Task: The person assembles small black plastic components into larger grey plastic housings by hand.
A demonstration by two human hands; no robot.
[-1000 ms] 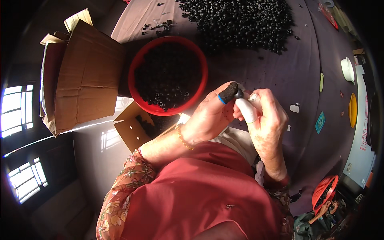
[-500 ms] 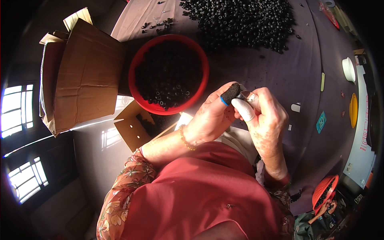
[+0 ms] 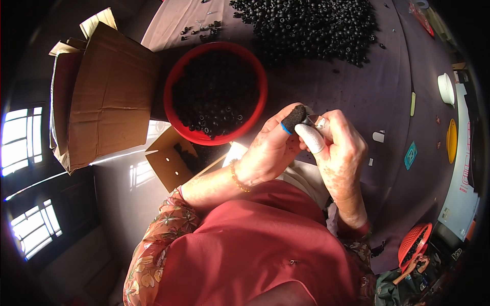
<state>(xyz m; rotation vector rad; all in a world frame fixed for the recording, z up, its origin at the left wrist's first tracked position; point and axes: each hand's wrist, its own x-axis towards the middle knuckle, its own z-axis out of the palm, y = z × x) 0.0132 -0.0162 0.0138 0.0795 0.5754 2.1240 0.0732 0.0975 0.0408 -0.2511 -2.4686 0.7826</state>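
Observation:
Close together in front of my chest, both hands work at fingertip height. My left hand (image 3: 273, 140) is closed in a pinch, a black finger cot (image 3: 294, 120) with a blue rim over its thumb. My right hand (image 3: 341, 145) pinches too; a white finger cot (image 3: 310, 138) covers its thumb, and something white wraps a finger. A small shiny or clear sliver shows between the fingertips, and I cannot make out what it is. Whatever the left fingers grip is hidden. Just beyond my left hand stands a red basin (image 3: 262, 97) holding many small black ring-like parts (image 3: 217, 86).
A large heap of black parts (image 3: 311, 30) covers the far table. Tall cardboard box (image 3: 112, 94) and small open carton (image 3: 168, 160) stand left. Rightward lie a blue packet (image 3: 410, 155), white bowl (image 3: 445, 89) and yellow dish (image 3: 451, 141). Another person's hand (image 3: 419, 264) is at a red colander (image 3: 412, 245).
Hardly anything differs. My right fingers have shifted very slightly, and the shiny sliver between the fingertips shows at a different angle.

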